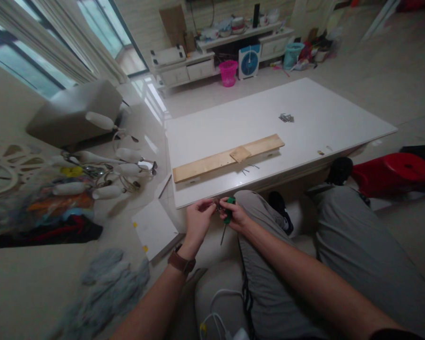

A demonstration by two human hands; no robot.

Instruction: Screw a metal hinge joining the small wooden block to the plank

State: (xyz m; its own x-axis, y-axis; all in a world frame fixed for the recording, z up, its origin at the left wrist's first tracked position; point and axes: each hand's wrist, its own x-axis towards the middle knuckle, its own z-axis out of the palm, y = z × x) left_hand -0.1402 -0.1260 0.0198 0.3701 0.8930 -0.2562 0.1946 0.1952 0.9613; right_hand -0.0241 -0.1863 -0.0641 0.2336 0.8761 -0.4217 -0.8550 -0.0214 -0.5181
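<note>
My right hand point(238, 217) is closed round the green handle of a screwdriver point(230, 212), whose shaft points down toward the floor. Beside it, my left hand point(200, 215) pinches a small dark piece point(216, 203), too small to name, and the right fingertips meet it there. Both hands are just off the near edge of a white tabletop point(205, 134). On that top lies a long wooden board point(201, 166) with a small square wooden block point(240, 154) across it. Several thin screws or nails point(246, 171) rest in front of the board.
A pile of small metal parts point(286, 118) lies farther back on the tabletop. A white panel point(155, 229) is on the floor at left, near a lamp with several white arms point(102, 170). A red stool point(393, 172) stands at right.
</note>
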